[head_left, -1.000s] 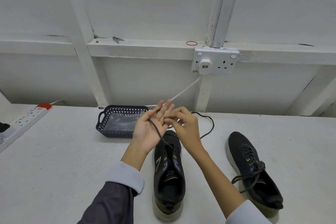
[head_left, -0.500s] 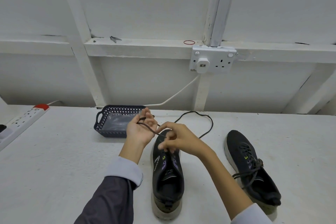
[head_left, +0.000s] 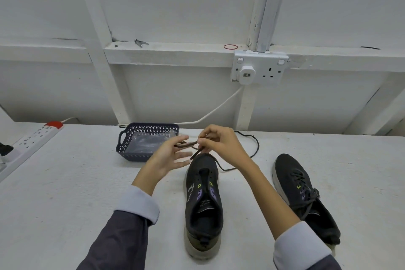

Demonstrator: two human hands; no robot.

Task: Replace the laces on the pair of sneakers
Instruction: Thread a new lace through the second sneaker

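Table: white rough-surfaced tabletop (head_left: 65, 204), carrying everything below
Unlaced shoe: black mesh sneaker with empty eyelets (head_left: 202, 204), dead centre, toe at 12 o'clock, heel at 6
Laced shoe: matching black sneaker with its lace tied (head_left: 291, 166), at 3 o'clock of the first and well apart, toe towards 11
Basket: dark blue perforated plastic basket (head_left: 151, 125) holding a clear plastic packet, at 10 o'clock of the unlaced toe, just beyond the left hand
Left hand (head_left: 168, 158): raised above the toe, lower fingers straight and splayed; lace coils sitting between the two uppermost digits, pinched or merely draped cannot be told
Right hand (head_left: 221, 144): at 3 o'clock of the left, close by, fingertips curled and nipping the lace
Lace: loose black shoelace (head_left: 188, 144), short taut run 9-to-3 between the hands, slack looping on the table out to 3 o'clock and back to the toe
Step, as judged: winding the freed lace into a bundle
Key relation: unwound slack at 3 to 5 o'clock of the right hand, so nearer that hand for feeding; left as the spool
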